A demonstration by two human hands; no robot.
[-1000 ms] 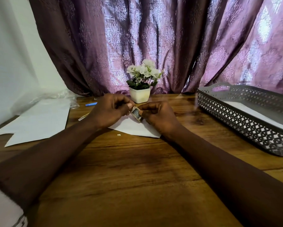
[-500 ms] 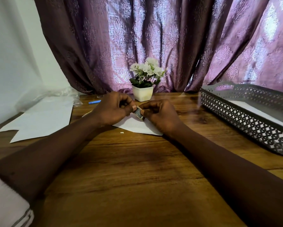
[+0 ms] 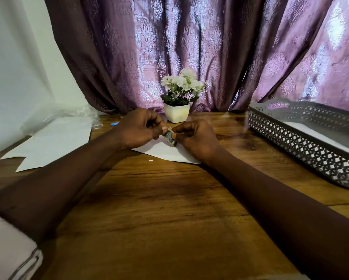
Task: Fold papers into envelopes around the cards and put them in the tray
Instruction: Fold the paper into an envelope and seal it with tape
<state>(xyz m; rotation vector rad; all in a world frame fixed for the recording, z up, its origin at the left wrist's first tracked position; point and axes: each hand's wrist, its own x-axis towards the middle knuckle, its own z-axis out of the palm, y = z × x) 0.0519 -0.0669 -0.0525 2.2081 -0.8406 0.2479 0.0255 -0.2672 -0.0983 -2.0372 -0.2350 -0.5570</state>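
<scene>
Both hands are out ahead of me and meet over the middle of the tabletop (image 3: 169, 209). My left hand (image 3: 138, 131) and right hand (image 3: 195, 138) each pinch the card (image 3: 170, 136) from their own side, fingers curled in tight on it. The card sits tilted between them, just above the far part of one white sheet (image 3: 161, 152) that lies flat under my knuckles.

Looking around: right behind my hands stands one white pot of flowers (image 3: 176, 115). My left wrist hides most of one blue pen (image 3: 114, 124). Off to my left are loose papers (image 3: 52, 142) that overlap, at least two going by the corners. Crumpled clear plastic (image 3: 68, 116) lies at their far edge. One tiny white scrap (image 3: 151, 160) lies just on my side of the sheet.

One tray (image 3: 290, 138) stands well apart on my right, lattice wall towards me, with one white paper (image 3: 314, 134) lying inside.

The tabletop is brown wood grain. A purple patterned curtain (image 3: 210, 47) hangs across the back, with a pale wall (image 3: 18, 57) on the left. A pale sleeve (image 3: 8, 249) shows at the lower left corner.
</scene>
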